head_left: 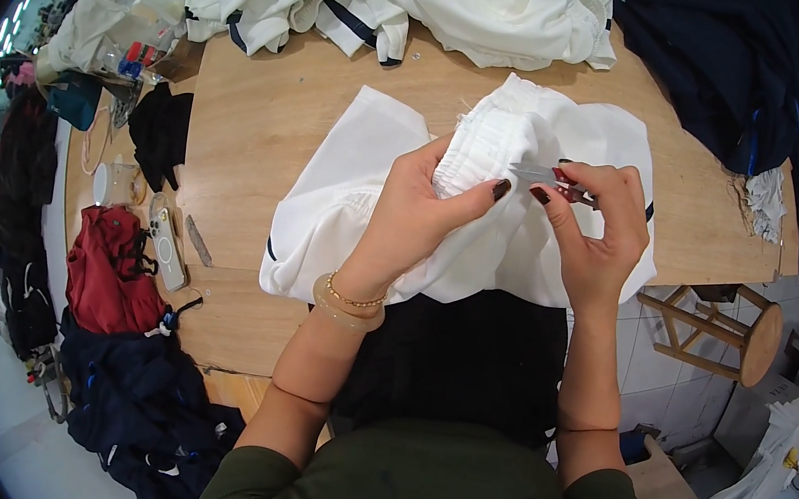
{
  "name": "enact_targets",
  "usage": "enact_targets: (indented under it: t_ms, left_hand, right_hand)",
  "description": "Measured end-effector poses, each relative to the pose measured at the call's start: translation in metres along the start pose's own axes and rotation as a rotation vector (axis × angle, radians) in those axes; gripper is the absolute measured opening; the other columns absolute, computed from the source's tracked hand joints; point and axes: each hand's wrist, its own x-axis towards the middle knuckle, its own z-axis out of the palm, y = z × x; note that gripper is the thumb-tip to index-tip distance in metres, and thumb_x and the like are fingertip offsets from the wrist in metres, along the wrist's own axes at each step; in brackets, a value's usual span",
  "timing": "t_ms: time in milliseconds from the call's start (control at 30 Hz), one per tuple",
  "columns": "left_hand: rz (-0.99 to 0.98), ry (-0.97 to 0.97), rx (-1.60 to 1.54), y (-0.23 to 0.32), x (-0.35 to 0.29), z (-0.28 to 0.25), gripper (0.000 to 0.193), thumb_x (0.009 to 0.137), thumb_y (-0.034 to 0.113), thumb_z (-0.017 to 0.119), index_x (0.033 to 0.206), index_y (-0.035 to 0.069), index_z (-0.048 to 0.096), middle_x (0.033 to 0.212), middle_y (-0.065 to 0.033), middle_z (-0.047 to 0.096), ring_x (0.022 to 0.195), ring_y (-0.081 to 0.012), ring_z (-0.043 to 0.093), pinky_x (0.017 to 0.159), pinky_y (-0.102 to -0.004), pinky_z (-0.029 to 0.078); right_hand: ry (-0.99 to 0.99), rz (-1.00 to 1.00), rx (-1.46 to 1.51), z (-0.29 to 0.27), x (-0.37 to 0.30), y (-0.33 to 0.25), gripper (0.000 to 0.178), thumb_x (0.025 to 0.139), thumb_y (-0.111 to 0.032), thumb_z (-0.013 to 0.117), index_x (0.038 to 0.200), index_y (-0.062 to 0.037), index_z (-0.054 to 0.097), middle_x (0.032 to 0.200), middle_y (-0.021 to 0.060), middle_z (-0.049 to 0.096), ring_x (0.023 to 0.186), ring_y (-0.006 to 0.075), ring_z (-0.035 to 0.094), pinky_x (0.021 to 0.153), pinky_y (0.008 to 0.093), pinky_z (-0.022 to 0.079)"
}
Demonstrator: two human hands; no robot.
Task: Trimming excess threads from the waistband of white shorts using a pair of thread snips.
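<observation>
A white garment (559, 266) with dark stripes at its edges lies spread over the near part of the table. Its gathered elastic waistband (479, 144) is raised, and my left hand (427, 193) grips it, thumb on top and fingers behind. My right hand (601, 215) holds a pair of small thread snips (560, 178) with red on the handle. The pointed silver blades face left, close to the waistband beside my left thumb. Some loose threads stick out at the band's upper left edge. The fingers under the cloth are hidden.
White garments (492, 9) are heaped along the table's far side, with dark navy cloth (727, 60) at far right. A phone (168, 244), a red bag (110, 267) and black cloth (161, 132) lie at left. A wooden stool (761, 343) stands right of the table (261, 151).
</observation>
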Motion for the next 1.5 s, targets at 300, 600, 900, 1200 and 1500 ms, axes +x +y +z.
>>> enact_targets:
  t_ms: [300, 600, 900, 1200, 1500]
  left_hand:
    - [-0.020, -0.016, -0.033, 0.0004, -0.0015, 0.0000, 0.029, 0.082, 0.007, 0.067, 0.109, -0.004, 0.062, 0.093, -0.0014, 0.065, 0.081, -0.0044, 0.056, 0.072, -0.0205, 0.046]
    - [-0.023, -0.028, -0.026, 0.0005, -0.0019, 0.0001, 0.030, 0.082, 0.008, 0.068, 0.109, -0.004, 0.062, 0.094, -0.0020, 0.066, 0.082, -0.0050, 0.056, 0.073, -0.0213, 0.046]
    - [0.032, -0.060, 0.279, -0.0034, -0.0001, -0.0053, 0.026, 0.082, 0.009, 0.070, 0.106, -0.002, 0.065, 0.092, -0.0026, 0.068, 0.082, -0.0067, 0.057, 0.075, -0.0237, 0.047]
    - [0.017, -0.061, 0.284, -0.0046, 0.0012, -0.0078, 0.027, 0.081, 0.008, 0.071, 0.106, -0.003, 0.066, 0.091, -0.0031, 0.068, 0.081, -0.0058, 0.057, 0.074, -0.0228, 0.048]
    - [0.028, -0.070, 0.325, -0.0060, 0.0010, -0.0079, 0.029, 0.082, 0.006, 0.071, 0.108, -0.004, 0.065, 0.092, -0.0023, 0.068, 0.080, -0.0046, 0.058, 0.073, -0.0204, 0.048]
  right_hand:
    - [-0.005, 0.067, 0.086, -0.0001, -0.0024, -0.0011, 0.023, 0.067, -0.003, 0.080, 0.086, -0.0024, 0.066, 0.075, 0.0040, 0.064, 0.068, 0.0153, 0.054, 0.058, 0.0246, 0.046]
    - [-0.040, 0.067, 0.100, -0.0013, -0.0038, 0.0000, 0.022, 0.069, -0.003, 0.079, 0.087, -0.0023, 0.066, 0.077, 0.0040, 0.064, 0.068, 0.0148, 0.054, 0.060, 0.0243, 0.046]
    - [-0.004, 0.250, 0.112, -0.0017, -0.0005, 0.0029, 0.021, 0.073, -0.004, 0.077, 0.091, -0.0036, 0.065, 0.084, 0.0028, 0.062, 0.072, 0.0125, 0.056, 0.064, 0.0246, 0.046]
    - [-0.060, -0.016, -0.071, -0.0039, 0.0008, 0.0034, 0.026, 0.066, -0.005, 0.080, 0.087, -0.0049, 0.065, 0.078, 0.0039, 0.063, 0.072, 0.0187, 0.051, 0.060, 0.0279, 0.045]
    - [-0.079, -0.002, -0.041, -0.0027, -0.0009, 0.0028, 0.026, 0.066, -0.004, 0.080, 0.087, -0.0041, 0.065, 0.078, 0.0039, 0.063, 0.071, 0.0191, 0.051, 0.060, 0.0284, 0.044]
